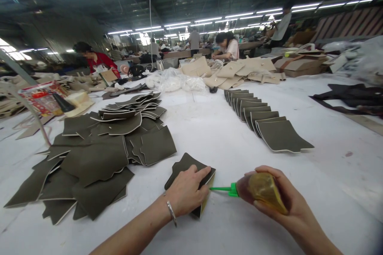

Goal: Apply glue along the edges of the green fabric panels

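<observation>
My left hand [188, 189], with a bangle at the wrist, presses on a dark olive leather-like piece [187, 163] on the white table. Its index finger is stretched along the piece and the other fingers are partly bent. A yellowish strip shows along the piece's right edge. In my right hand [287, 197] is a squeeze bottle [261, 191] of amber liquid, tipped on its side. Its thin green nozzle [221, 189] points left and reaches that edge beside my left fingertips; whether it touches cannot be made out.
A loose heap of similar dark pieces [98, 159] covers the table's left. An overlapping row of them [281, 135] runs back on the right. Clear plastic bags [179, 81] and beige pieces [230, 69] lie behind. A metal pole [26, 77] stands at left; several people work farther off.
</observation>
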Tool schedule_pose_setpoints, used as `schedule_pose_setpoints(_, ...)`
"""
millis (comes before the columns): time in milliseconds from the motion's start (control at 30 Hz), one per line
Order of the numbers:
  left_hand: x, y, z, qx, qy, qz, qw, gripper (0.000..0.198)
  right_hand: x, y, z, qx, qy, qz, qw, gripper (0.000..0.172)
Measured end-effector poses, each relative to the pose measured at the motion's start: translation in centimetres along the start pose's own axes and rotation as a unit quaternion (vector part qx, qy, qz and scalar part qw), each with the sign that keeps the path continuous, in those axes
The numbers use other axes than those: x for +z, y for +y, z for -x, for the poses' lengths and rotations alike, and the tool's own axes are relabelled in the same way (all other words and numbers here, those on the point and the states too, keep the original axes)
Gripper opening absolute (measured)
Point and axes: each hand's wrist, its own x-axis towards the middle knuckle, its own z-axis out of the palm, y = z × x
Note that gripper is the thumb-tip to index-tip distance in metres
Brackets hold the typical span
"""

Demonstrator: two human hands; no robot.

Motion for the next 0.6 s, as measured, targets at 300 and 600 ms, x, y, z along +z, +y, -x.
schedule_pose_setpoints(300, 0.01, -0.45, -0.16, 0.005, 0.0, 0.028, 1.0, 0.057, 0.26, -0.85, -0.48, -0.008, 0.036, 0.021, 0.999, 0.047)
schedule_pose_setpoints(600, -0.08, -0.79, -0.47, 0.01, 0.0, 0.047, 0.999, 0.057, 0.79, -0.39, 0.0, -0.03, 0.046, 0.04, 0.998, 0.041)
